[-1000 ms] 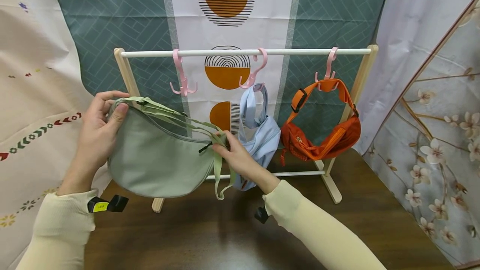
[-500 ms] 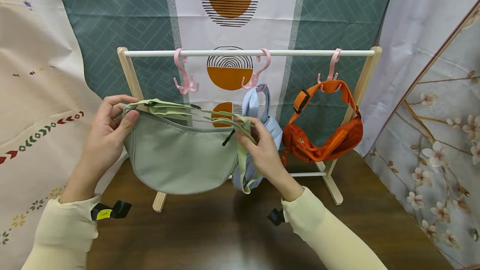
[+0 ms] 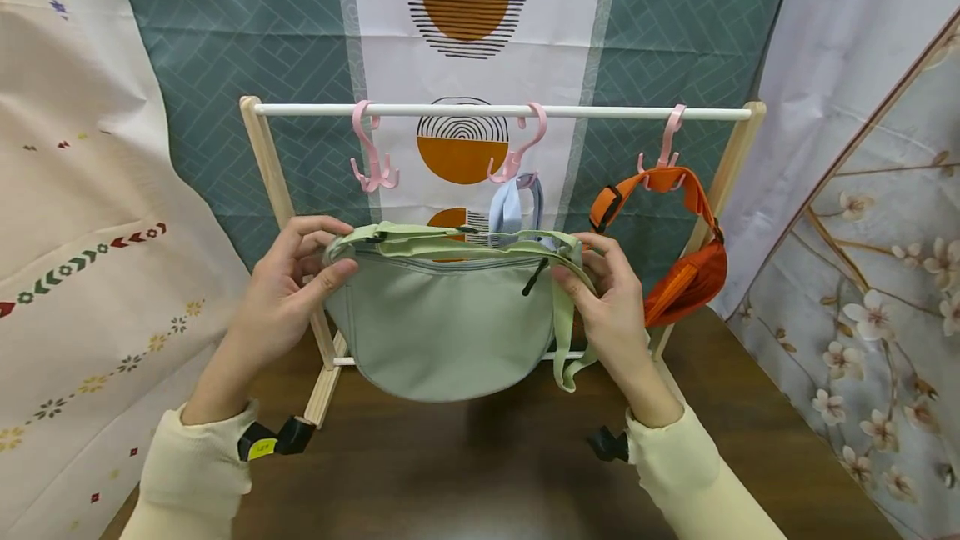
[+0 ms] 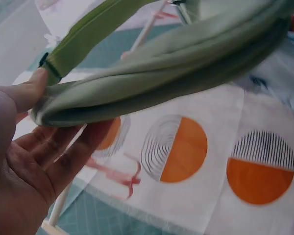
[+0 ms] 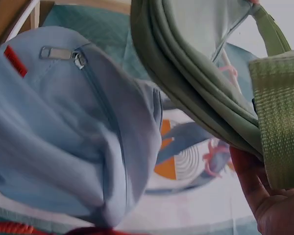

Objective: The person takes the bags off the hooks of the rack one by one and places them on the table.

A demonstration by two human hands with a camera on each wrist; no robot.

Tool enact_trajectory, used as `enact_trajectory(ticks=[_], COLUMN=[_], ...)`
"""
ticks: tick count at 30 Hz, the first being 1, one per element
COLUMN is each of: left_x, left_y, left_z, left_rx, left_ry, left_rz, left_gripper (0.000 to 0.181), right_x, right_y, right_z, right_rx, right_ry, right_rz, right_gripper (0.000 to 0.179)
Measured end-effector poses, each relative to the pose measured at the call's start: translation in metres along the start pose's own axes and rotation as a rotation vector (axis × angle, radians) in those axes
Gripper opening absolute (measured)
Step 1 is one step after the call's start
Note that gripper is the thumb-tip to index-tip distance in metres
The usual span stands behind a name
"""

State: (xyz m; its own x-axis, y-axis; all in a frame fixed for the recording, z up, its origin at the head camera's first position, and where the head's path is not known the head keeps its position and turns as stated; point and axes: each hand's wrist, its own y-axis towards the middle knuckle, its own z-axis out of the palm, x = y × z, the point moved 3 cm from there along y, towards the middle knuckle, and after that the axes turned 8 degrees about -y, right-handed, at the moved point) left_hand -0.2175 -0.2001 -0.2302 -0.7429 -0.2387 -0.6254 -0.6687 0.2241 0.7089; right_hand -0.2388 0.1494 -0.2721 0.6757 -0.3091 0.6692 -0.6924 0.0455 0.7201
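A soft bag stretched before a rack. My left grip [image 3: 279,298] pinches one upper corner of the green bag [image 3: 453,327], thumb on the near side and fingers behind; my right grip [image 3: 617,311] pinches the opposite corner together with part of the green strap [image 3: 562,323], whose slack loop hangs beside that end. The green bag lies between my two grips, raised above the bench [image 3: 450,477] and in front of the rack [image 3: 268,161], zip edge up and rounded belly down. Holding both ends apart probably serves to draw the limp top edge nearly straight, since such cloth would presumably fold if taken at one point; catching the strap with the corner likely limits its dangling. Behind, the left hook [image 3: 372,161], middle hook [image 3: 513,165] and right hook [image 3: 669,140] hang apart along the white rail [image 3: 600,112], a spacing that seems to give each bag room. The orange bag [image 3: 686,282] hangs by its strap from the right hook. The blue bag [image 5: 68,127], mostly masked by mine in the head view but plain in the right wrist view, hangs from the middle hook.
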Motion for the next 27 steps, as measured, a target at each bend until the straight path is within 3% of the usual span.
enact_trajectory(ticks=[9,17,22,27], left_x=[0.016,0.024,0.026,0.025], left_y=[-0.007,-0.007,-0.008,-0.006], left_z=[0.044,0.074,0.092,0.115], left_rx=[0.043,0.073,0.107,0.146], left_ry=[-0.123,-0.199,-0.244,-0.315], left_rz=[-0.043,-0.069,-0.065,-0.045], left_gripper=[0.041,0.044,0.046,0.045], right_x=[-0.006,-0.011,-0.015,-0.02], right_y=[-0.017,-0.022,-0.025,-0.029], right_z=[-0.041,-0.068,-0.085,-0.106], right_rx=[-0.086,-0.085,-0.089,-0.145], right_ry=[-0.078,-0.113,-0.075,-0.08], right_rz=[0.012,0.005,0.024,0.009], right_gripper=[0.042,0.044,0.044,0.044])
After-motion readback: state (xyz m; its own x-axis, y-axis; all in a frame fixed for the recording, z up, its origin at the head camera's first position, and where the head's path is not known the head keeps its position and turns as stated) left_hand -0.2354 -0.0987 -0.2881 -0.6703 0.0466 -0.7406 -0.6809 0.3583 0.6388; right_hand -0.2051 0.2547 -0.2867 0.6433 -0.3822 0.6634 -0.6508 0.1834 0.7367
